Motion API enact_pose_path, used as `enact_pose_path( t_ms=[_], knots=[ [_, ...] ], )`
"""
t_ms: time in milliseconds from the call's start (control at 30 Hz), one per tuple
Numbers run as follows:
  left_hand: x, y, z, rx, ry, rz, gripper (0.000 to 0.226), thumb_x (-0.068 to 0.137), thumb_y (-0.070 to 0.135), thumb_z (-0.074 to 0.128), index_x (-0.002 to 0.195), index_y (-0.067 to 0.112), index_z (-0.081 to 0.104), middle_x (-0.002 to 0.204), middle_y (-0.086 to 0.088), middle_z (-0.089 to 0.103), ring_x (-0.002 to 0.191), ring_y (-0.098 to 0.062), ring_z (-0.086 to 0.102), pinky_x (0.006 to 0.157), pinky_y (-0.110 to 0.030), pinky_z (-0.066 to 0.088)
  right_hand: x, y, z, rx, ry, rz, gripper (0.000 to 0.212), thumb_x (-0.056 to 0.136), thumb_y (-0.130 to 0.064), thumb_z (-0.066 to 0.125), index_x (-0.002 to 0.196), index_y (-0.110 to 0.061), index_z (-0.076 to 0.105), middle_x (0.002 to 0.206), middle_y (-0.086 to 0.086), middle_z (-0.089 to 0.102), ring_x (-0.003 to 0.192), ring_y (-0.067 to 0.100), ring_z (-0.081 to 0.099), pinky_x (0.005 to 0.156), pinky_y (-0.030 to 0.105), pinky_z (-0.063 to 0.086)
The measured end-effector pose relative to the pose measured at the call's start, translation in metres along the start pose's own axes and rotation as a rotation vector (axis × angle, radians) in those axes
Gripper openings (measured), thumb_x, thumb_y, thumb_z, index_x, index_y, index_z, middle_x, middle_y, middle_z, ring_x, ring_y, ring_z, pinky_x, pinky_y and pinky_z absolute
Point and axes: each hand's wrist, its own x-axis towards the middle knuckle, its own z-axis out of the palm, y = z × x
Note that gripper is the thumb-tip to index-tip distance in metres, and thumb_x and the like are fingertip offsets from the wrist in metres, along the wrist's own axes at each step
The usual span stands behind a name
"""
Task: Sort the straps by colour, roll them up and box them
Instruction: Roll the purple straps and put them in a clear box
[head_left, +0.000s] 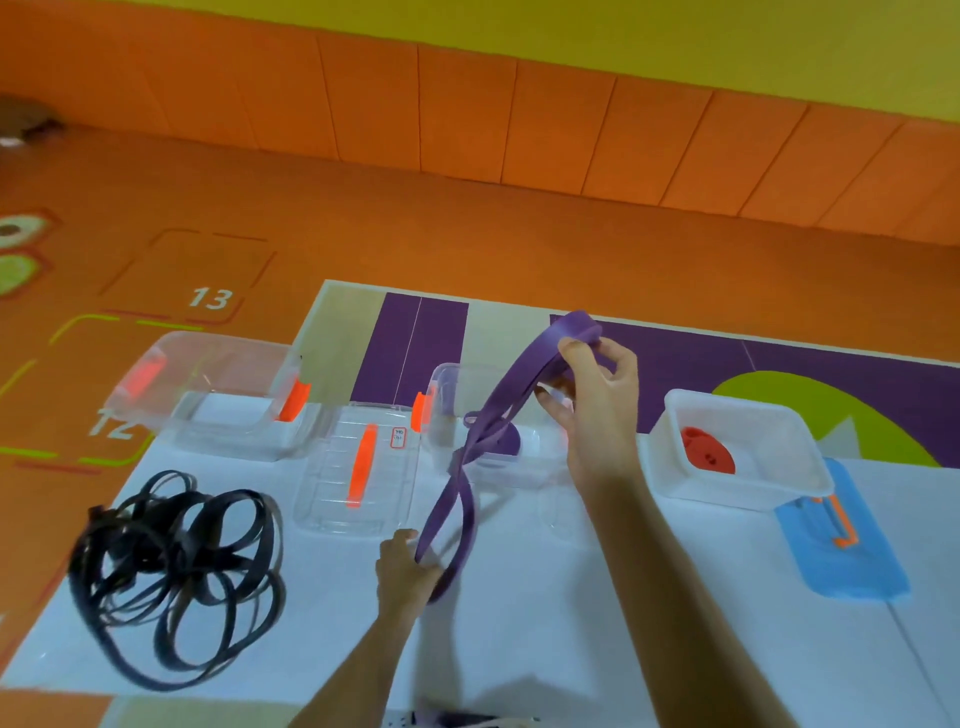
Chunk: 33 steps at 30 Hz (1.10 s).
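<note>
Left hand: the left hand (408, 569) lay nearest the wearer, in front of the middle box (441, 379), its fingers (423, 566) curled round the low end of the purple strap (522, 376), down at the surface (519, 623).
Black straps: a loose tangle of black straps (176, 566) lay on the surface, front-left of the middle box and well apart from both hands, not yet rolled.
Purple strap: it hung doubled and twisted once, rising from in front of the middle box to above its right side.
Clear lid: a clear lid (332, 483) lay flat just left of the middle box.
Right hand: the right hand (600, 410) was raised above the right edge of the middle box, thumb and fingers (571, 347) pinching the top bend of the strap.
Middle box: it held one purple roll (506, 441), so this strap likely belonged there.
Red box: right of the middle box, well apart, a box (748, 410) held a red roll (706, 452).
Empty box: a clear box (218, 384) stood left of the middle box, past the lid.
Doing it well: the twist probably had to come out first; keeping the strap taut between the hands and its two layers flat should have given a tight, even coil that fitted beside the other roll.
</note>
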Motion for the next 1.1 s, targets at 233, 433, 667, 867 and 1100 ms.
enact_pose_path(
  t_ms=[233, 433, 667, 867, 1100],
  knots=[
    [-0.012, -0.030, 0.006, -0.029, 0.046, -0.185, 0.013, 0.094, 0.020, 0.071, 0.099, 0.009, 0.073, 0.091, -0.006, 0.075, 0.091, -0.031, 0.073, 0.079, -0.034, 0.056, 0.013, 0.006, -0.015, -0.080, 0.045, 0.003, 0.043, 0.097, -0.018, 0.069, 0.135, -0.018, 0.049, 0.093, 0.002, 0.079, 0.097, 0.022, 0.077, 0.090, 0.036, 0.064],
    [-0.019, -0.028, 0.001, -0.381, 0.011, -0.288, 0.020, 0.097, 0.004, 0.063, 0.080, 0.002, 0.073, 0.076, -0.019, 0.073, 0.070, -0.034, 0.068, 0.057, -0.038, 0.059, 0.024, 0.006, -0.029, -0.066, 0.043, 0.000, 0.042, 0.099, -0.022, 0.067, 0.137, -0.019, 0.050, 0.085, -0.007, 0.078, 0.088, 0.013, 0.077, 0.089, 0.035, 0.064],
    [-0.041, -0.012, -0.030, -0.734, 0.091, -0.297, 0.035, 0.107, 0.001, 0.046, 0.076, 0.003, 0.061, 0.071, -0.016, 0.065, 0.083, -0.037, 0.062, 0.074, -0.039, 0.052, 0.045, -0.002, -0.053, 0.019, 0.059, -0.048, 0.050, 0.097, -0.024, 0.068, 0.141, -0.010, 0.049, 0.098, 0.004, 0.075, 0.094, 0.020, 0.075, 0.093, 0.044, 0.062],
    [-0.039, -0.022, -0.076, -1.134, -0.051, -0.451, 0.020, 0.108, 0.011, 0.045, 0.097, 0.008, 0.062, 0.095, -0.012, 0.064, 0.093, -0.030, 0.061, 0.098, -0.061, 0.047, 0.072, 0.010, -0.066, 0.022, 0.086, 0.008, 0.043, 0.088, -0.034, 0.072, 0.122, -0.014, 0.054, 0.091, 0.000, 0.073, 0.090, 0.019, 0.075, 0.087, 0.038, 0.063],
    [-0.053, -0.044, -0.133, -1.121, -0.087, -0.403, 0.008, 0.084, 0.017, 0.048, 0.077, 0.017, 0.052, 0.066, 0.000, 0.050, 0.071, -0.020, 0.047, 0.073, -0.039, 0.039, 0.086, 0.036, -0.063, -0.024, 0.159, 0.093, 0.016, 0.094, -0.028, 0.068, 0.082, -0.018, 0.064, 0.078, 0.001, 0.070, 0.090, 0.023, 0.068, 0.086, 0.038, 0.061]
  ],
)
